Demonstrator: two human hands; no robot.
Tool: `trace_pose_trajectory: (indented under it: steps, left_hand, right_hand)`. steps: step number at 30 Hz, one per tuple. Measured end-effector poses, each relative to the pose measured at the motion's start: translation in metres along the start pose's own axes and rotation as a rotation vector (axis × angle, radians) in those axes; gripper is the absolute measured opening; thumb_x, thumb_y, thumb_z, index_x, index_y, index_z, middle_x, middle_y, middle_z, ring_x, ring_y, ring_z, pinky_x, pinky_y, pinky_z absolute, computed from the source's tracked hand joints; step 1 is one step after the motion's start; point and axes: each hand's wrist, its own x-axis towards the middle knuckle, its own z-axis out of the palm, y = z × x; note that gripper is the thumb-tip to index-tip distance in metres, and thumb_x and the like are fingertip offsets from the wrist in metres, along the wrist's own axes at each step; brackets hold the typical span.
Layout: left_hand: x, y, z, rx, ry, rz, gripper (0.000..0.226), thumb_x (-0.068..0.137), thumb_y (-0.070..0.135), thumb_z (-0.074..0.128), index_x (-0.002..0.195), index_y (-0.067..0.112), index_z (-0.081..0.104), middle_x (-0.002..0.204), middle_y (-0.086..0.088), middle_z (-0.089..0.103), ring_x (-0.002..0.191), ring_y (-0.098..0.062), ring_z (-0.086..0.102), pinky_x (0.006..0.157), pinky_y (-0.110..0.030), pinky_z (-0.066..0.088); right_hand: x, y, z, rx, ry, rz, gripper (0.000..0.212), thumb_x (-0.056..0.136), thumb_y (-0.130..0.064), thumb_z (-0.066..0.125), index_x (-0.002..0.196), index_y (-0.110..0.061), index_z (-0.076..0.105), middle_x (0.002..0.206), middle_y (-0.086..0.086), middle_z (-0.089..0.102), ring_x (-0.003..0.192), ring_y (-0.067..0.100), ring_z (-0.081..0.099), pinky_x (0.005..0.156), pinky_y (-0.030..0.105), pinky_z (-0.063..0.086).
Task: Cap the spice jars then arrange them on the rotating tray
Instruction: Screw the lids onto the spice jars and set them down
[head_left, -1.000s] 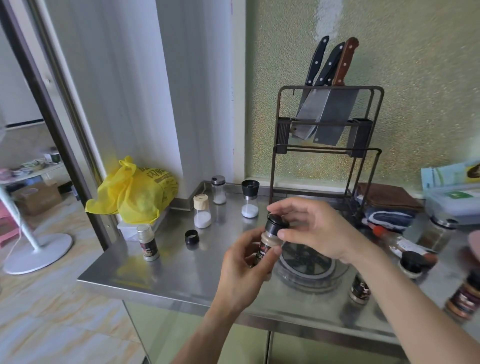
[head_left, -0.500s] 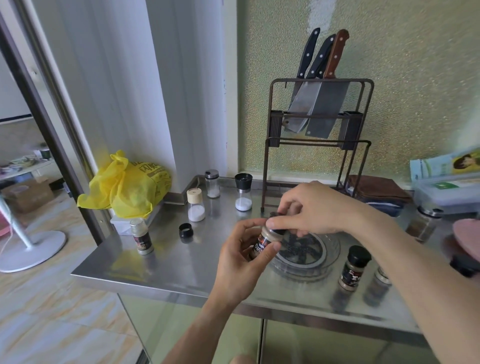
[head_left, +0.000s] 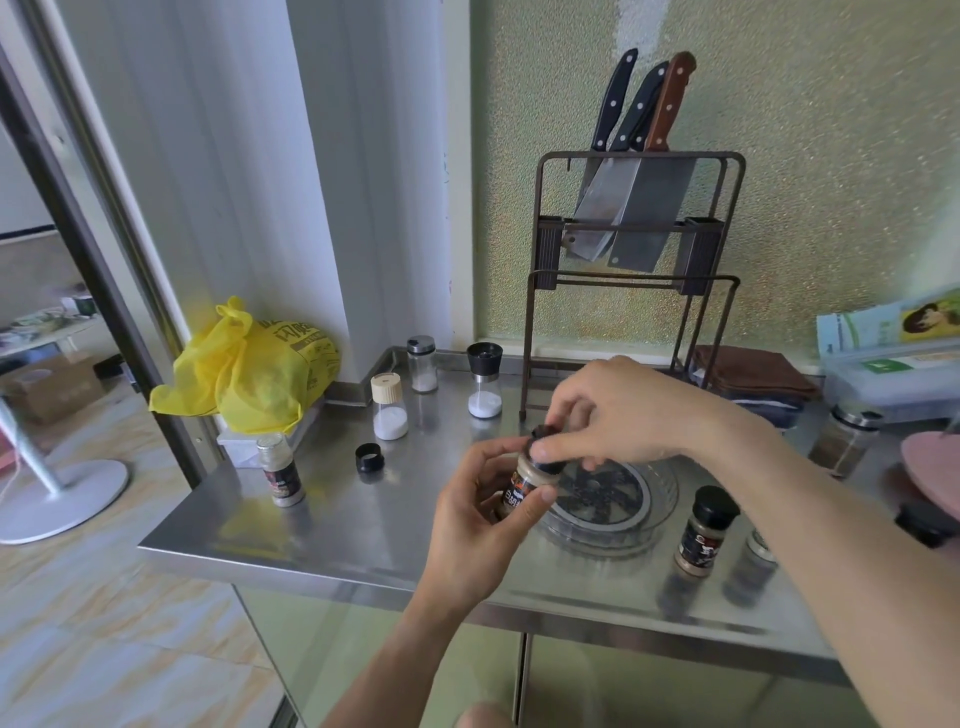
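The spice jar (head_left: 524, 480) with pale powder sits in my left hand (head_left: 485, 525), held above the steel surface (head_left: 363, 525) just left of the clear rotating tray (head_left: 608, 506), thumb and fingers wrapped round its labelled body. My right hand (head_left: 618, 415) is over the tray, fingertips pinched on the black cap (head_left: 545, 451) that sits on the jar's mouth; I cannot tell whether it is fully seated. Right of the tray I see a capped jar (head_left: 704, 532) with a black lid standing upright, and a second jar beside it, mostly hidden by my right forearm. Left of the tray, well apart, a loose black cap (head_left: 370, 457) lies open side up, and further left an uncapped jar (head_left: 280, 475) stands near the surface's edge. Behind the tray and to its left stand a beige-lidded shaker (head_left: 388, 408), a steel-topped shaker (head_left: 422, 364) and a black-topped grinder (head_left: 484, 379). The knife rack (head_left: 631, 244) rises behind the tray
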Motion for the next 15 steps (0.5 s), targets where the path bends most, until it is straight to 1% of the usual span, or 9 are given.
trace_pose_trajectory:
  steps: [2,4,6,8,9,12,13,14,15]
  left_hand:
    - [-0.0004,-0.0001,0.0002,-0.007,-0.006,-0.001,0.045,0.084,0.039,0.084,0.122,0.028,0.063,0.095,0.005,0.076,0.070,-0.003,0.063,0.062,-0.021,0.050]
    - [0.0005,0.0003,0.0001,-0.021,-0.001,-0.007,0.046,0.083,0.040,0.084,0.122,0.028,0.063,0.096,0.005,0.076,0.071,-0.003,0.063,0.061,-0.021,0.049]
    - [0.0011,0.0000,-0.0004,-0.014,0.002,-0.006,0.047,0.082,0.041,0.085,0.122,0.028,0.064,0.095,0.006,0.076,0.070,-0.003,0.062,0.061,-0.020,0.050]
    - [0.0003,-0.0015,-0.0006,-0.011,-0.001,-0.008,0.046,0.082,0.042,0.084,0.121,0.028,0.064,0.095,0.006,0.076,0.070,-0.003,0.062,0.062,-0.020,0.049]
    - [-0.0003,-0.0021,-0.0008,-0.020,0.001,-0.015,0.046,0.082,0.041,0.084,0.122,0.028,0.064,0.095,0.006,0.076,0.070,-0.003,0.062,0.062,-0.020,0.049]
    - [-0.0002,-0.0017,-0.0017,-0.040,0.016,-0.023,0.047,0.082,0.040,0.085,0.122,0.028,0.064,0.094,0.007,0.076,0.071,-0.003,0.064,0.061,-0.019,0.050]
    - [0.0001,-0.0012,-0.0018,-0.033,0.016,-0.022,0.047,0.082,0.040,0.085,0.122,0.028,0.064,0.093,0.008,0.075,0.071,-0.003,0.063,0.061,-0.020,0.051]
    - [0.0002,-0.0009,-0.0017,-0.026,0.012,-0.019,0.047,0.082,0.040,0.085,0.122,0.028,0.064,0.093,0.008,0.075,0.071,-0.003,0.063,0.061,-0.020,0.050]
    - [0.0001,-0.0013,-0.0014,-0.022,0.008,-0.016,0.045,0.083,0.038,0.085,0.122,0.028,0.064,0.093,0.007,0.075,0.071,-0.003,0.063,0.061,-0.020,0.050]
  right_hand:
    - [0.0017,-0.0009,0.0019,-0.094,0.039,0.019,0.043,0.073,-0.067,0.075,0.091,-0.028,0.075,0.076,-0.004,0.079,0.071,0.009,0.074,0.067,0.032,0.057]
    - [0.0013,0.0004,0.0015,-0.043,0.002,-0.032,0.038,0.074,-0.051,0.083,0.106,-0.035,0.071,0.093,-0.009,0.077,0.079,0.007,0.072,0.076,0.032,0.058]
    - [0.0006,0.0009,0.0022,0.024,-0.018,-0.028,0.029,0.077,-0.042,0.083,0.102,-0.033,0.073,0.087,-0.007,0.079,0.070,0.004,0.073,0.071,0.030,0.056]
    - [0.0022,-0.0003,0.0056,-0.048,0.017,0.019,0.037,0.075,-0.062,0.076,0.089,-0.028,0.076,0.073,-0.006,0.079,0.065,0.004,0.073,0.065,0.029,0.055]
    - [0.0027,-0.0002,0.0070,-0.088,0.038,0.016,0.044,0.073,-0.068,0.074,0.092,-0.028,0.076,0.077,-0.008,0.079,0.071,0.005,0.073,0.068,0.031,0.057]
    - [0.0014,-0.0007,0.0049,0.034,-0.003,-0.054,0.042,0.077,-0.044,0.083,0.116,-0.034,0.072,0.105,-0.011,0.077,0.087,0.004,0.072,0.083,0.031,0.059]
    - [0.0011,-0.0005,0.0037,0.066,0.003,-0.046,0.033,0.079,-0.040,0.083,0.110,-0.034,0.074,0.099,-0.010,0.079,0.082,0.003,0.073,0.083,0.034,0.061]
    - [0.0014,-0.0007,0.0042,0.059,0.015,-0.016,0.025,0.078,-0.045,0.082,0.099,-0.032,0.077,0.088,-0.008,0.080,0.074,0.002,0.074,0.080,0.036,0.062]
    - [0.0023,-0.0013,0.0056,0.018,0.033,0.013,0.029,0.077,-0.056,0.079,0.090,-0.030,0.077,0.078,-0.007,0.080,0.067,0.002,0.073,0.076,0.035,0.063]
